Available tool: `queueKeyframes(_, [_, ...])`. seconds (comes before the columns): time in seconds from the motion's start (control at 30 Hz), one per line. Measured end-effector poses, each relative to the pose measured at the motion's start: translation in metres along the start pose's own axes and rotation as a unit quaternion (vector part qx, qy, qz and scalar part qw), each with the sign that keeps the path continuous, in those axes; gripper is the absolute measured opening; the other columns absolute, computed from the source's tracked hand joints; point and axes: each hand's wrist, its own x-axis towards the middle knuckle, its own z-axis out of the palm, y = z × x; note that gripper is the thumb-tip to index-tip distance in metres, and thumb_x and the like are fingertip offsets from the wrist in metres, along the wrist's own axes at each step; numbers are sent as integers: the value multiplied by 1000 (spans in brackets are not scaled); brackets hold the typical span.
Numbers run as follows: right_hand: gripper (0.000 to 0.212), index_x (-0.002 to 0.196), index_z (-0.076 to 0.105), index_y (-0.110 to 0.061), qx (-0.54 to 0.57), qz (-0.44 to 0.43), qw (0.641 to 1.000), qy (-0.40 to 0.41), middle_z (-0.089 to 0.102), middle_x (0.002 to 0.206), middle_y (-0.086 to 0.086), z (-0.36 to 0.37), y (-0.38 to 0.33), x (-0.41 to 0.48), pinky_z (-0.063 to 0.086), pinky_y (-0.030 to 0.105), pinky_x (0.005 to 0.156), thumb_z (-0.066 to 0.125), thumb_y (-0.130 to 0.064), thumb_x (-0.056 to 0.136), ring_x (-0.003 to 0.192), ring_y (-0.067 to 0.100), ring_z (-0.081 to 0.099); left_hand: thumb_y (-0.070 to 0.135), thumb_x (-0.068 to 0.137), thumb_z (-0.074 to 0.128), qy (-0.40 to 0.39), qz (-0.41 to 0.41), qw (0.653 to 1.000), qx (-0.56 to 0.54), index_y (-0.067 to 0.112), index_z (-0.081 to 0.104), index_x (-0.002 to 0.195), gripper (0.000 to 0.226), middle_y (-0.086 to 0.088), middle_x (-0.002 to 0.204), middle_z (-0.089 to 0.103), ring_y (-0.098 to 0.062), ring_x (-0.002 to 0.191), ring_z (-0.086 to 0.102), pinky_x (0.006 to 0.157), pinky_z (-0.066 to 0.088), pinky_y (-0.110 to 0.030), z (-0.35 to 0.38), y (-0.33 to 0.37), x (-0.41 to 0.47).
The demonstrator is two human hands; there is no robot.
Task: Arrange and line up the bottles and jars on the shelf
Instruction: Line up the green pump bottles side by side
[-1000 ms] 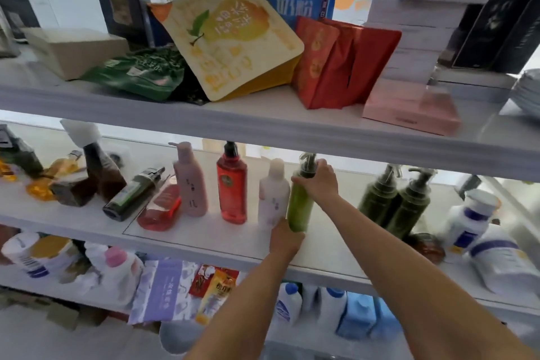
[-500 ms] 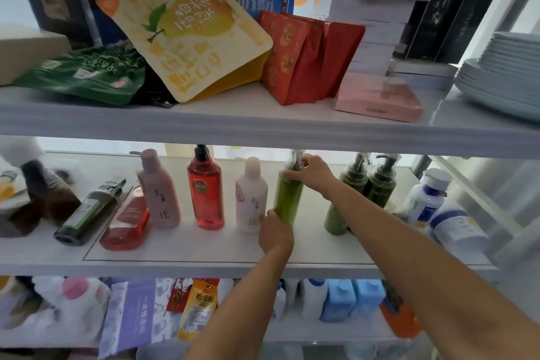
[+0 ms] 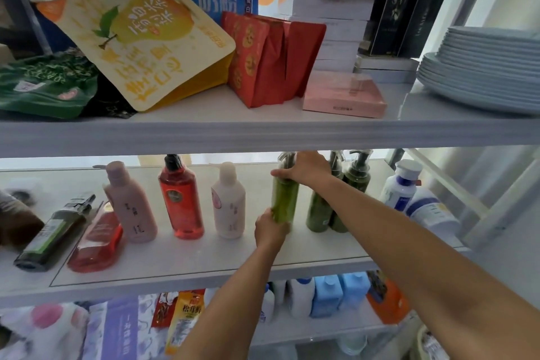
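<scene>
holding the light green bottle [image 3: 285, 199] at both ends: left hand [image 3: 270, 229] wrapped round its base, right hand [image 3: 306, 169] clasped over its shoulder just under the pump; stood upright on the middle shelf [image 3: 204, 269], next in a row after the pink bottle [image 3: 130, 204], red bottle [image 3: 181, 199] and white bottle [image 3: 228, 202], all upright, evenly spaced and roughly in line; looked about halfway done; still being settled into place, judging by the two-handed grip; just beyond, two dark green pump bottles [image 3: 336, 202] upright but crowded together, touching; farther right, white and blue bottles [image 3: 409, 196] bunched and tilted; at the left end, a dark bottle [image 3: 54, 234] and a flat red bottle [image 3: 96, 240] lay on their sides, not yet stood up; left to do, by this view: both ends of the shelf.
</scene>
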Motion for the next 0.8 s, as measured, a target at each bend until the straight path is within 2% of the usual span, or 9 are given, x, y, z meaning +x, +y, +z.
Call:
queueKeyframes(0.07, [62,101,56,-11,4,3,1000,-5,62,109,5,-2,5,4,41,30,76,68,-64,71,105,26,60,16,88,63,-9,1,1000,-6,6,55,124,38,-12,118,63,-27,104,60,80,45,-27,3,4,0])
queueKeyframes(0.13, [64,109,57,-10,18,5,999,-29,62,117,5,-5,9,8,42,30,83,66,-63,73,111,25,57,18,88,65,-8,-3,1000,-11,7,54,124,39,-12,119,63,-26,105,60,84,47,-29,5,7,2])
queueKeyframes(0.27, [73,132,50,-12,63,5,997,-35,50,140,5,-15,9,11,35,32,107,63,-59,78,130,25,45,24,84,69,-9,-12,1000,16,11,47,125,48,-11,121,58,-25,106,60,85,50,-30,5,10,12])
queueKeyframes(0.4, [39,116,60,0,44,-27,997,-62,62,113,12,-27,9,7,45,33,88,60,-29,89,107,27,58,29,77,77,-5,-11,999,52,14,38,131,68,-12,128,49,-27,114,54,89,50,-34,5,12,18])
queueKeyframes(0.47, [37,120,55,7,72,-21,992,-102,59,118,21,-32,14,8,43,34,85,57,-16,91,110,32,56,25,74,79,-18,0,1000,25,17,28,143,86,-10,140,41,-29,128,45,99,46,-39,5,13,22])
queueKeyframes(0.57, [54,134,45,-4,58,-11,990,-127,46,141,15,-33,19,10,38,32,96,58,-34,91,128,30,44,15,78,76,-80,12,996,-40,21,28,145,82,-8,145,41,-30,131,43,105,44,-43,6,15,27])
queueKeyframes(0.63, [60,134,44,-11,15,-17,995,-102,47,139,9,-29,19,13,38,31,93,59,-47,88,125,27,46,13,80,74,-81,18,996,-37,18,37,137,68,-9,138,49,-30,124,49,102,46,-42,7,16,30])
queueKeyframes(0.7, [49,126,50,-11,-7,-41,994,-101,53,130,8,-28,17,15,36,28,85,58,-42,90,113,24,51,16,76,77,-58,21,998,-17,16,43,129,63,-9,130,54,-30,117,54,95,49,-40,7,17,32])
queueKeyframes(0.8, [39,128,51,-12,18,-67,983,-169,52,132,6,-31,18,24,34,29,91,57,-26,93,120,24,48,30,66,85,-1,22,999,23,16,42,120,70,-9,120,51,-26,109,53,89,52,-37,9,17,32])
